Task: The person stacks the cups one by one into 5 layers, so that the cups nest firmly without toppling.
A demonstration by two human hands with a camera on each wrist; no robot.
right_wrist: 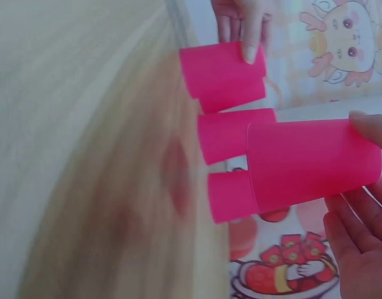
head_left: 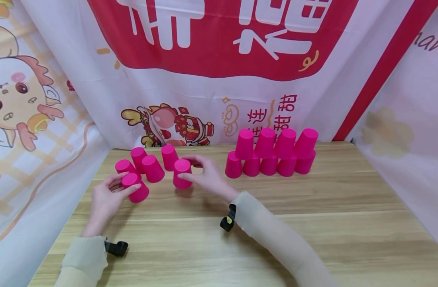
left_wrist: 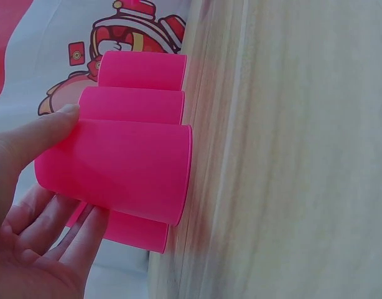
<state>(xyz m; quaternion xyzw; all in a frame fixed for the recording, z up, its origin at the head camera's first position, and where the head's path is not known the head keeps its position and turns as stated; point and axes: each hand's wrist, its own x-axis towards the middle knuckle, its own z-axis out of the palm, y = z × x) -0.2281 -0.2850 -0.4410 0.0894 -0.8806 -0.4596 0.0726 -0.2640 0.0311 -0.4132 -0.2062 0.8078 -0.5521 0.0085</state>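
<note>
In the head view my left hand (head_left: 105,199) grips an upside-down pink cup (head_left: 135,188) at the near left of a loose group. Its thumb and fingers lie on either side of the cup (left_wrist: 116,168) in the left wrist view. My right hand (head_left: 209,175) holds another pink cup (head_left: 182,175) between thumb and fingers. That cup (right_wrist: 309,163) appears raised off the table in the right wrist view. Behind the hands stand more upside-down pink cups, among them one in the middle (head_left: 153,169) and one at the back (head_left: 169,158).
At the back right, a lower row of pink cups (head_left: 234,165) carries an upper row (head_left: 265,143), all upside down. The wooden table (head_left: 211,247) meets a printed cloth backdrop (head_left: 219,91) behind, with printed cloth also at both sides.
</note>
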